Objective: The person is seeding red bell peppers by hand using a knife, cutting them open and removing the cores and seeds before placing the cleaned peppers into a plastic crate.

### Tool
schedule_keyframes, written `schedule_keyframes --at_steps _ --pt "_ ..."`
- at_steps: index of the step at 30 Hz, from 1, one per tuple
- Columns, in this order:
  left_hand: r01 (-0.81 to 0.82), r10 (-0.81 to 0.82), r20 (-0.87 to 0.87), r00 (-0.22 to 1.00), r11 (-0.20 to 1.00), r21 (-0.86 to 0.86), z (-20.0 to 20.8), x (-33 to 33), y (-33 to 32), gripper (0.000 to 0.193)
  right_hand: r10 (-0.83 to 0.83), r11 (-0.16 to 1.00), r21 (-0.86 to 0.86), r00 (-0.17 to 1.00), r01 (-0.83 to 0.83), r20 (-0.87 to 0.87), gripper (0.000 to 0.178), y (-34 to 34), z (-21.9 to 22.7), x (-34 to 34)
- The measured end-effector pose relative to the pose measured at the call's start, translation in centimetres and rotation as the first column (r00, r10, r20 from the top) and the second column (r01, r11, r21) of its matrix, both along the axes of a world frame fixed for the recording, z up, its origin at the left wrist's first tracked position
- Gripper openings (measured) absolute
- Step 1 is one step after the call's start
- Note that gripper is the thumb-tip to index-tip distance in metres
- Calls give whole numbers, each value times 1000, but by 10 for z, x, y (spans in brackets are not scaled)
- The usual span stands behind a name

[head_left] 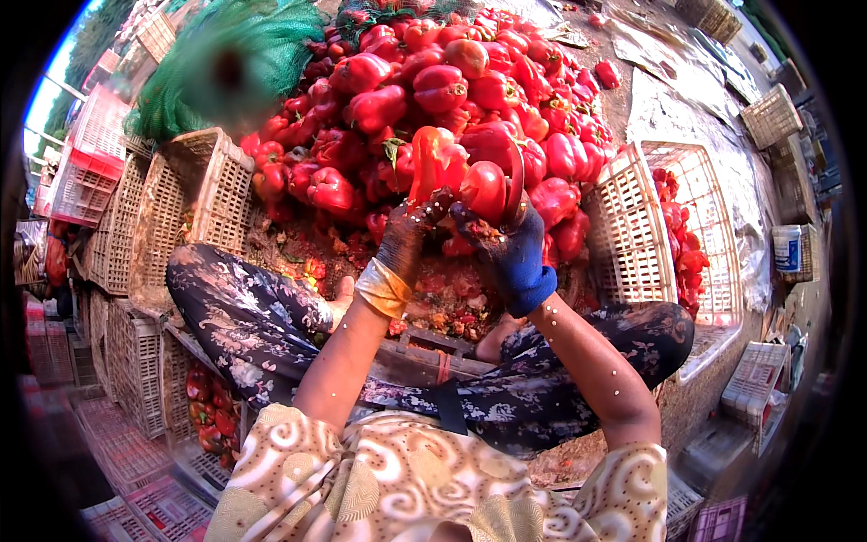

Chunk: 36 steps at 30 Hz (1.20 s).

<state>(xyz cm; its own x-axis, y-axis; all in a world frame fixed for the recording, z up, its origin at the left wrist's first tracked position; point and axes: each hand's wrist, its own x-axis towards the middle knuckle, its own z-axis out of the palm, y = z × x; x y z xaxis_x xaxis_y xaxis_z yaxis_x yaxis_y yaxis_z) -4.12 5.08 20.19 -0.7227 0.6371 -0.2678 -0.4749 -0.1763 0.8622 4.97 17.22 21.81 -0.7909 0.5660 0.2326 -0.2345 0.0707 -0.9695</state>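
Note:
My left hand (408, 242), in a dark stained glove with a white and orange cuff, is closed on a cut red bell pepper piece (437, 164), held upright. Right beside it, my right hand (513, 255) in a blue glove is closed around another red pepper piece (485, 191). A thin curved reddish strip stands up by the right fingers; whether it is pepper or a blade I cannot tell. Pale specks like seeds dot both gloves and forearms. Just beyond the hands rises a large heap of whole red bell peppers (440, 88).
A plastic crate (632, 237) with red pepper pieces (686, 244) stands at the right. An open crate (209, 185) lies left, beside more stacked crates (135, 361). Green netting (271, 45) covers the far left of the heap. Pepper scraps (442, 303) litter the ground between my legs.

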Motion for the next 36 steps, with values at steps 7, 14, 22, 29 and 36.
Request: schedule_keyframes --at_steps 7,14,22,29,36 --pt "-50 53 -35 998 997 64 -9 -5 -16 36 188 977 90 980 -193 57 53 -1 9 7" --pt "56 -68 -202 977 997 -61 13 -24 -38 42 455 866 -287 883 -409 114 59 12 16 11" --pt "-47 -347 -687 638 874 -484 -27 -16 -46 55 316 688 611 920 -391 232 77 32 14 -3" --pt "-91 -408 -767 494 854 -513 -24 -12 -46 65 252 652 623 899 -432 358 48 31 0 -2" --pt "-181 -317 -570 758 737 -651 -60 -51 -71 60 -4 693 707 980 -140 198 36 31 0 5"
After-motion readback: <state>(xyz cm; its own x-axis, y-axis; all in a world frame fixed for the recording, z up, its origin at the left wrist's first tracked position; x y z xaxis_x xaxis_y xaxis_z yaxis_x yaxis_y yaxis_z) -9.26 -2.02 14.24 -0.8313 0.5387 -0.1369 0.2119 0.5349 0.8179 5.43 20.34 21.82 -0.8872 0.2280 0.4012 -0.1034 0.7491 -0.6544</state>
